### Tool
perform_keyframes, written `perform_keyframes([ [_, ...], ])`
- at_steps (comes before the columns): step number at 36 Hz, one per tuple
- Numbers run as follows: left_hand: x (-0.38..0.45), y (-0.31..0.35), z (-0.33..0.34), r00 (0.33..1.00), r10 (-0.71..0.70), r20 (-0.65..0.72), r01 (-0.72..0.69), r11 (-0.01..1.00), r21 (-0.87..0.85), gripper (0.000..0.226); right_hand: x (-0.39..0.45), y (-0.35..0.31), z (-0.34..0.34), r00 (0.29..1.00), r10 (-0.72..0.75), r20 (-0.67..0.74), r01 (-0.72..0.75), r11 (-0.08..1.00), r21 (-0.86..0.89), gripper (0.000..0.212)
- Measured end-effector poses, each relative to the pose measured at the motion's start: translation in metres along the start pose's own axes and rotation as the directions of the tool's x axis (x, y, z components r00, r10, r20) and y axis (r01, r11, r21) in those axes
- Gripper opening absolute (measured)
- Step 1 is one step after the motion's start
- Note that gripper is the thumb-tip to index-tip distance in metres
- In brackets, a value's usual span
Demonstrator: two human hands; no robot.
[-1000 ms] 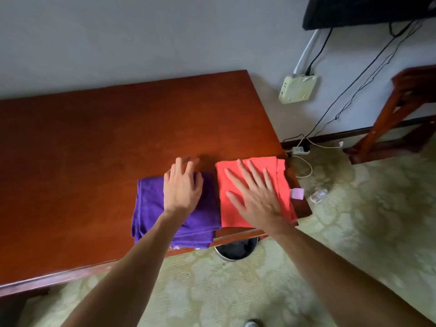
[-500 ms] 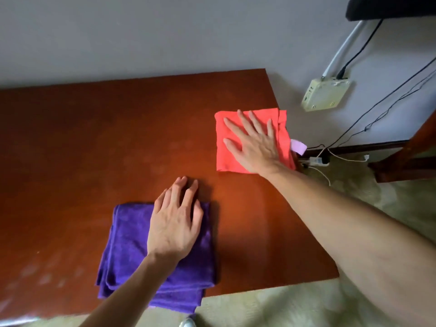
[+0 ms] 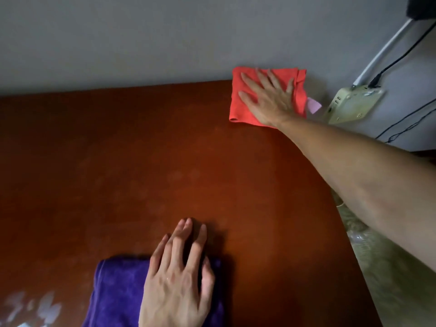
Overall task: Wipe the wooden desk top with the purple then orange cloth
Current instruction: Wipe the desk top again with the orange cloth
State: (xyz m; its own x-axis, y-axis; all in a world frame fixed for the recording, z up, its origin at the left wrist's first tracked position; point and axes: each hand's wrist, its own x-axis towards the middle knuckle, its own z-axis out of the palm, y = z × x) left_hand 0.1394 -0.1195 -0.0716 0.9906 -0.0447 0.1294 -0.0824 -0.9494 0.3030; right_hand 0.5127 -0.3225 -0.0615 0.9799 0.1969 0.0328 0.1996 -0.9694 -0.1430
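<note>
Head view, looking down over the wooden desk top: a reddish-brown surface with faint pale smudges across its middle and whitish glare patches at the near left corner. My right hand lies flat on the orange cloth, fingers straight and spread, pressing it down at the far right corner of the desk, where the cloth's far edge meets the grey wall. A small pale pink tag sticks out from the cloth's right side. My left hand rests flat on the folded purple cloth at the near edge, fingers extended and reaching past the cloth onto bare wood; it grips nothing. The two cloths lie well apart. On the wall just right of the desk hangs a cream-coloured box, tilted, with a white conduit and black cables running up from it. Patterned greenish carpet shows beyond the desk's right edge
</note>
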Motion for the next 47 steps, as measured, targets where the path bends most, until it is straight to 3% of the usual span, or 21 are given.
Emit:
perform_keyframes([
  [8,-0.002,0.003,-0.009,0.998,0.011,0.054,-0.011,1.000,0.001,0.052,-0.067,-0.012,0.003,0.998,-0.066,-0.012,0.066,0.998,-0.021,0.062],
  [15,-0.003,0.007,-0.012,0.999,-0.017,-0.047,0.014,0.998,-0.068,0.036,-0.207,-0.075,0.016,0.979,-0.195,-0.059,0.196,0.981,0.007,0.067],
  [19,-0.011,0.006,-0.023,0.961,-0.142,-0.239,0.118,0.987,-0.113,0.014,-0.272,-0.105,0.020,0.977,-0.209,-0.035,0.210,0.978,0.010,0.066],
  [22,-0.011,-0.010,-0.034,0.921,-0.301,-0.247,0.283,0.953,-0.105,0.015,-0.282,-0.113,0.018,0.984,-0.180,-0.011,0.180,0.983,0.016,0.066],
  [27,0.005,-0.086,-0.049,0.933,-0.336,-0.124,0.342,0.939,0.028,0.038,-0.267,-0.114,0.018,0.983,-0.181,-0.018,0.181,0.983,0.003,0.067],
  [35,0.044,-0.174,-0.065,0.973,-0.225,0.059,0.221,0.974,0.056,0.057,-0.169,-0.128,0.022,0.993,-0.119,-0.019,0.120,0.993,0.019,0.069],
  [39,0.042,-0.187,-0.057,0.976,-0.179,0.126,0.173,0.983,0.054,0.059,-0.095,-0.127,0.022,0.994,-0.110,-0.014,0.110,0.994,0.025,0.073],
  [47,0.044,-0.182,-0.059,0.975,-0.186,0.119,0.180,0.982,0.064,0.056,0.015,-0.127,0.026,0.999,-0.037,-0.039,0.037,0.999,0.018,0.068],
])
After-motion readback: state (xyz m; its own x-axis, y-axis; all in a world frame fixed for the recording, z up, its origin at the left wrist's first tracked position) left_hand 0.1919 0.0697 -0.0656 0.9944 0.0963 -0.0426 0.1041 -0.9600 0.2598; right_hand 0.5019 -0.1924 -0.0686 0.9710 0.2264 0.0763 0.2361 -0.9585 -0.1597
